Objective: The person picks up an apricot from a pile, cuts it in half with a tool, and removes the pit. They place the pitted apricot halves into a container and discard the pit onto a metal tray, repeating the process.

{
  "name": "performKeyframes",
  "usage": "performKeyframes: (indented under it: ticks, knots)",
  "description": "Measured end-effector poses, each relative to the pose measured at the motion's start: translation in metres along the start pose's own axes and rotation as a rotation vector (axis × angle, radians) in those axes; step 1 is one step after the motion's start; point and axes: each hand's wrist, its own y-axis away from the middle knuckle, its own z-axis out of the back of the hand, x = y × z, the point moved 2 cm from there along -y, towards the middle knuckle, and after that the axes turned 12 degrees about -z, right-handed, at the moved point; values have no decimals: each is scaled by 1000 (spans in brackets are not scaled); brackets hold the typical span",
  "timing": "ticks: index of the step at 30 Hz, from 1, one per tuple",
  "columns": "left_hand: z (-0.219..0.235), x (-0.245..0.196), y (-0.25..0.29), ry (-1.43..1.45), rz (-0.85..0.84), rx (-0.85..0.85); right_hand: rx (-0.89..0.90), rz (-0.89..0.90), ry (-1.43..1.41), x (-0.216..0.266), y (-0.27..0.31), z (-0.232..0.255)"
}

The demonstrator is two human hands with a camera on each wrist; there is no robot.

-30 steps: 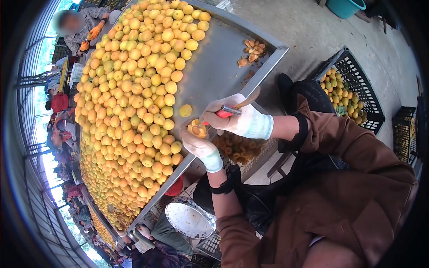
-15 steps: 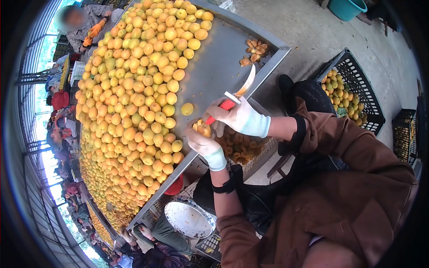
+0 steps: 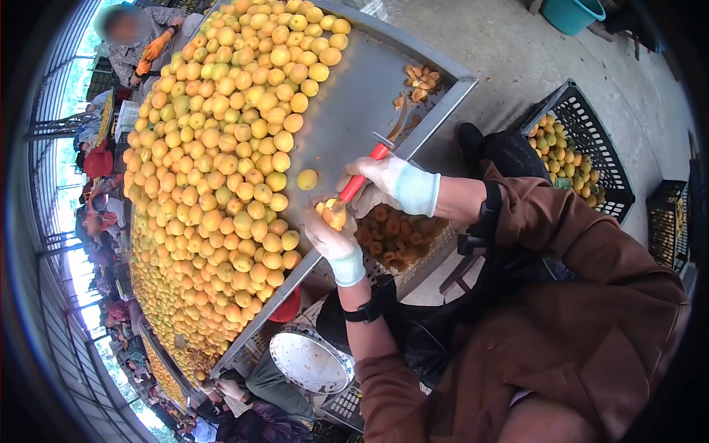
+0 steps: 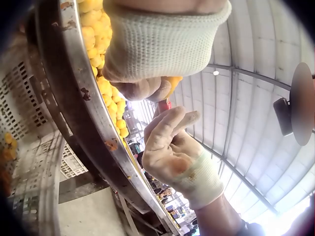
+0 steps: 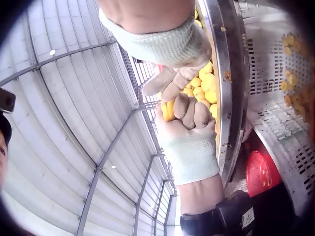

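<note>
My gloved left hand [image 3: 330, 238] holds a cut-open apricot [image 3: 334, 216] over the front edge of the metal table. In my gloved right hand [image 3: 375, 179] is a red-handled curved knife [image 3: 378, 152], its blade pointing away from the fruit. The handle's lower end reaches the opened apricot. In the right wrist view, the left fingers curl around the apricot [image 5: 168, 110], right fingertips close above it. The left wrist view has the right hand [image 4: 170, 147] facing the left, most of the knife hidden. A single whole apricot [image 3: 306, 179] lies just beyond the hands.
A large apricot heap [image 3: 221, 148] covers much of the metal table [image 3: 362, 88]. Small brownish pieces [image 3: 421, 83] lie in its far corner. Below the hands, a crate holds apricot pieces [image 3: 391, 240]. A black crate [image 3: 591, 122] of apricots stands right; a white basin [image 3: 310, 362] sits below.
The right hand has turned the knife so the handle's end points down into the apricot, the blade swinging outward. The left hand keeps the apricot in nearly the same place.
</note>
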Motion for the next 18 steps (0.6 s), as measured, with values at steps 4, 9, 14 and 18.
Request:
performKeyframes:
  ticks: [4,9,14,18]
  knots:
    - [3,-2,0,-81,-101,100,-25,-67,-30,0,2,-4]
    - [-9,-11,2,-193,-228,62,-48,-67,-71,-4,-2,-5]
    - [0,-2,0,-381,-391,123,-59,-57,-113,-5,-1,-7]
    - [1,5,-1,-233,-329,89,-95,12,-16,-1,2,-8]
